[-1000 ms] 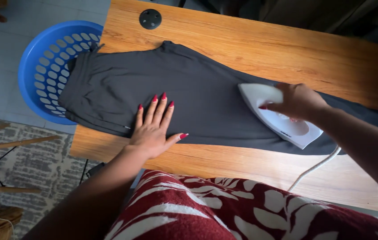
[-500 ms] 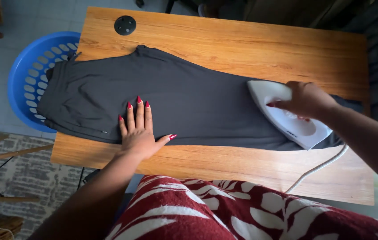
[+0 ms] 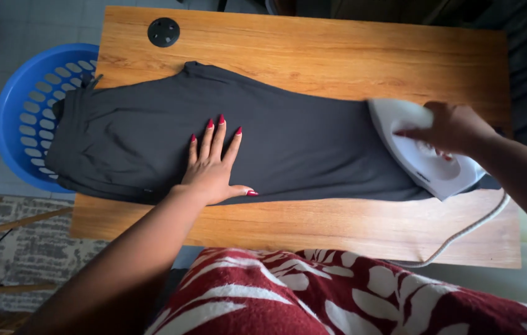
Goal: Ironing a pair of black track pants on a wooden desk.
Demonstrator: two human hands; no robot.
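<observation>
Dark grey trousers [image 3: 288, 142] are spread flat across wooden table [image 3: 350, 62] w/ waistband end hanging over blue laundry basket [image 3: 12, 105], pinned mid-cloth by left hand [image 3: 214, 167], open, fingers splayed, while white iron [image 3: 421, 155] w/ cord [image 3: 468, 232] is gripped by closed right hand [image 3: 456, 127] at garment's right end.

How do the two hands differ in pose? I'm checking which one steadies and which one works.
The left hand lies flat and open, fingers spread, on the dark trousers; the right hand is curled around the white iron. The left hand sits near the trousers' middle, the right hand at their far right end. Both are over the trousers on the wooden table.
</observation>
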